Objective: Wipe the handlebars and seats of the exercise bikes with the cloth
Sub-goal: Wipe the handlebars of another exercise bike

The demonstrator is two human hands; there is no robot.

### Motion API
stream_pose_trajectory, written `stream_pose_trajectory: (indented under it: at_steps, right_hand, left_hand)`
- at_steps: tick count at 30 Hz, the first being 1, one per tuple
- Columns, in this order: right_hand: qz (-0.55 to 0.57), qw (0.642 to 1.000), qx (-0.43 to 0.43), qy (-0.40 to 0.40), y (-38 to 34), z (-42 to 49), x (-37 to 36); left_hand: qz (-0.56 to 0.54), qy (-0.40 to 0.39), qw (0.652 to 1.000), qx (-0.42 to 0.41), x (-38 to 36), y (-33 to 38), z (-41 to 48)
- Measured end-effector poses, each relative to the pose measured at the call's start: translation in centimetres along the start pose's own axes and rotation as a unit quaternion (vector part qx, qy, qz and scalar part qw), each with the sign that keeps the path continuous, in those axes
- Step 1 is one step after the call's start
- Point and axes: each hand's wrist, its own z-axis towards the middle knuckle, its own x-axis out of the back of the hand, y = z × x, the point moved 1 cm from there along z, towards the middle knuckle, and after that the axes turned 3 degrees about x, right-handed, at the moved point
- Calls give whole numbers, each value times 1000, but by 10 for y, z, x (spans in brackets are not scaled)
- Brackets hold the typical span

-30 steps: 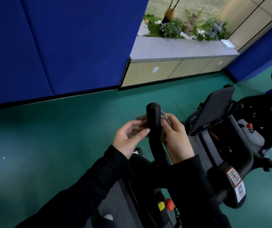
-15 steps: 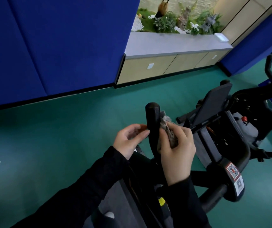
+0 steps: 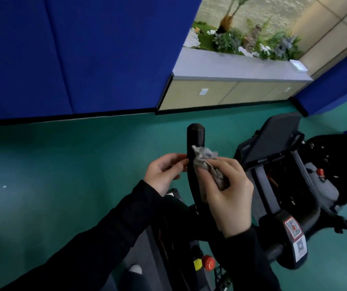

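Centre of frame: the right grip (image 3: pixel 229 194) pinches the bunched cloth (image 3: pixel 207 162) against the upright handlebar (image 3: pixel 195 141). The left grip (image 3: pixel 163 173) curls beside the bar; its hold cannot be determined. Assessment: handlebar wiping is under way. Seats, not in view, remain outstanding.

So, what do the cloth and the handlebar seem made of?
The cloth looks like soft grey fabric, matte: it is crumpled with fuzzy edges. The handlebar looks like matte black rubber or foam, perhaps plastic: dull, little shine.
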Motion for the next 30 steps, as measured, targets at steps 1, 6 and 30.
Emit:
stream_pose_trajectory:
  at_steps: [1,6,30]
  right_hand:
    - [11,1000,12,-19,1,2,9]
    - [4,970,233,-63,-18,59,40]
    - [-313,558,391,-662,-62,137,-51]
  left_hand:
    - [-9,8,1000,-2,-3,-2,-2]
    - [-44,63,997,-10,-14,-11,-14]
    - [-142,90,985,25,-22,-35,-20]
